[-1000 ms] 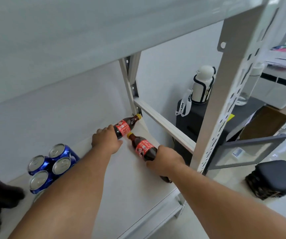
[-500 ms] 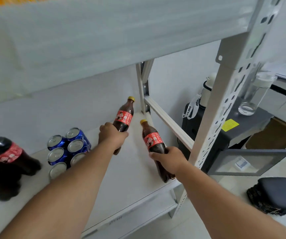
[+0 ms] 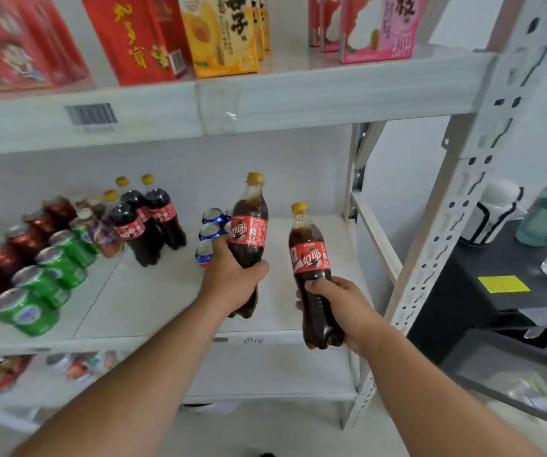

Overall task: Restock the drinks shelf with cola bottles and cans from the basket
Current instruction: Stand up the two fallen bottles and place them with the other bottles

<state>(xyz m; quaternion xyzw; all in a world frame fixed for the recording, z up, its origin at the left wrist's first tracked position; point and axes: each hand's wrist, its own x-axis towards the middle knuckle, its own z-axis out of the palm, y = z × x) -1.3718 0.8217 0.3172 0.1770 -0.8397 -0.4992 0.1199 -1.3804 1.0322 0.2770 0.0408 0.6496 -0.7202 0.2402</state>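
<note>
My left hand (image 3: 232,278) grips a cola bottle (image 3: 249,225) with a red label and yellow cap, held upright over the white drinks shelf (image 3: 153,301). My right hand (image 3: 341,308) grips a second cola bottle (image 3: 310,255) of the same kind, upright at the shelf's front right edge, its base level with the shelf lip. Three more cola bottles (image 3: 148,219) stand further back on the shelf. Blue cans (image 3: 211,225) sit right behind my left hand. The basket is out of view.
Green cans (image 3: 51,275) and red cans (image 3: 18,245) fill the shelf's left part. Red, yellow and pink cartons (image 3: 219,34) stand on the shelf above. A perforated white upright (image 3: 446,225) borders the right side; beyond it a dark cabinet (image 3: 496,291) carries jars.
Both bottles have gone from lying tilted near the shelf's back right corner to upright and nearer the front. The view has risen, showing the upper shelf and more cans.
</note>
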